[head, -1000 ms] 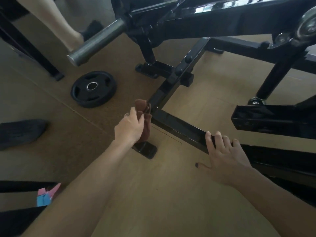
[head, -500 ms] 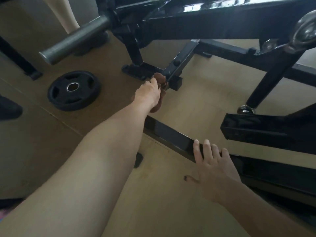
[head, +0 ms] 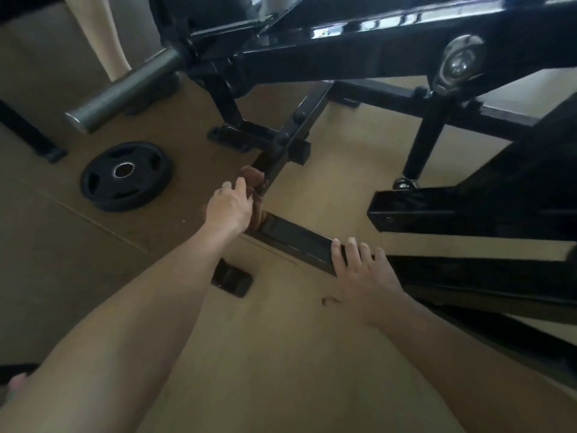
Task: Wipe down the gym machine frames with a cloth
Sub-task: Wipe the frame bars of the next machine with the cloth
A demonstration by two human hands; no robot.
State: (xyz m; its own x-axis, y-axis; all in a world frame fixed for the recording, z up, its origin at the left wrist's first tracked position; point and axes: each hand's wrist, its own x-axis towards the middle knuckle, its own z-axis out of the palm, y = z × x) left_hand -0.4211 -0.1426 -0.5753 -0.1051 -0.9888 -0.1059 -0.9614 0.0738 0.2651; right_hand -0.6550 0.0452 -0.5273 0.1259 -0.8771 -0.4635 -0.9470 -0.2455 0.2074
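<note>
Left hand [head: 229, 207] grips the brown cloth [head: 254, 195] against the black frame bar [head: 274, 164] — mid-wipe; right hand [head: 363, 270] rests flat, fingers straight, bracing. Next, probably slide the cloth along the bar.

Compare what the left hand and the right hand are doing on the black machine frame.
The left hand grips a brown cloth against the frame bar that runs away from the person; the right hand holds nothing. The left hand's fingers curl round the cloth; the right hand's fingers lie straight over the near floor bar. The left hand reaches farther out; the right hand sits nearer. Both are bare and touch the black frame.
</note>
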